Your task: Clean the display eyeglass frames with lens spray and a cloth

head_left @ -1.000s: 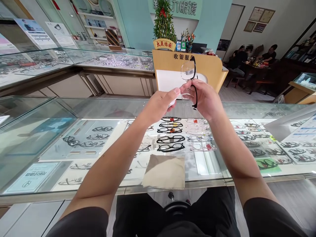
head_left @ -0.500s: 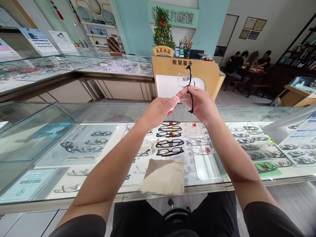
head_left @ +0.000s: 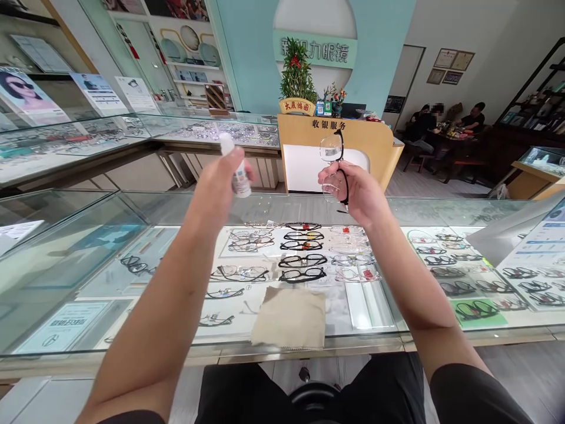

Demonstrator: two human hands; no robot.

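My left hand [head_left: 219,181] is closed round a small white spray bottle [head_left: 241,184], held tilted above the far left part of the glass counter. Over the counter's far edge, my right hand [head_left: 358,187] pinches a pair of glasses [head_left: 331,148] with clear lenses and a black top rim. The glasses are turned on end, one lens above the fingers and one below. A beige cleaning cloth [head_left: 289,318] lies flat on the glass top near the front edge, between my forearms.
Rows of spectacle frames [head_left: 303,259] show beneath the glass counter top [head_left: 335,341]. A wooden cashier desk [head_left: 379,138] with a plant [head_left: 296,76] stands across the aisle. People [head_left: 426,126] sit at a table at the far right. Sign cards [head_left: 536,235] stand on the right.
My left hand has moved left, away from the glasses, and the white bottle in it now shows clearly. My right hand keeps the glasses in nearly the same place.
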